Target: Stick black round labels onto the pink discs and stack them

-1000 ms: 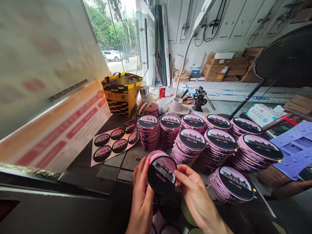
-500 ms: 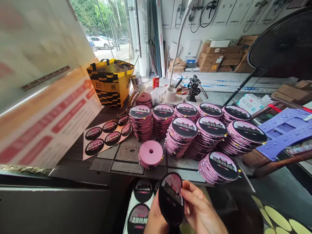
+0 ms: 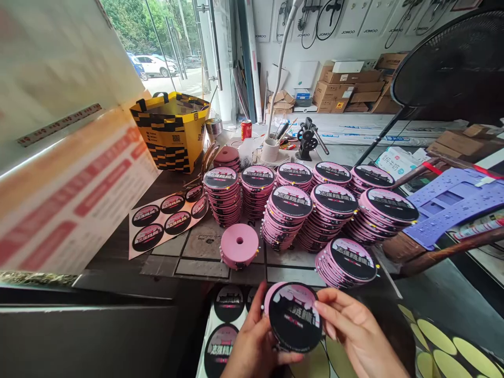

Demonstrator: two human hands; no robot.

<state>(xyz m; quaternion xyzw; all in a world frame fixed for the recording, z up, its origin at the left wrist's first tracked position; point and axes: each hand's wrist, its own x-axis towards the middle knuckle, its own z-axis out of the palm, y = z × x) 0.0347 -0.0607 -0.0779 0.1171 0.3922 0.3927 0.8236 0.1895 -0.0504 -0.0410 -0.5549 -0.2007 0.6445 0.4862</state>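
At the bottom centre my left hand (image 3: 254,341) holds a pink disc (image 3: 269,298) from the left and below. A round black and pink sticker (image 3: 295,320) lies over that disc, slightly offset, and my right hand (image 3: 350,325) pinches its right edge. Just beyond, a small stack of pink discs with a centre hole (image 3: 240,245) sits on the table (image 3: 205,268). Several tall stacks of pink discs with printed tops (image 3: 291,202) stand behind it. Below my hands is a sheet of round stickers (image 3: 222,344), partly hidden.
To the left a sticker sheet (image 3: 148,236) lies near a yellow and black bag (image 3: 173,136). Farther back are a red can (image 3: 246,129), a white cup (image 3: 270,150) and a black metal device (image 3: 309,139). A purple plastic chair (image 3: 460,202) and a fan (image 3: 444,63) are at right.
The sticker has turned to face the camera, and the pink disc behind it now shows. My right hand has moved right. The whole view has shifted slightly.
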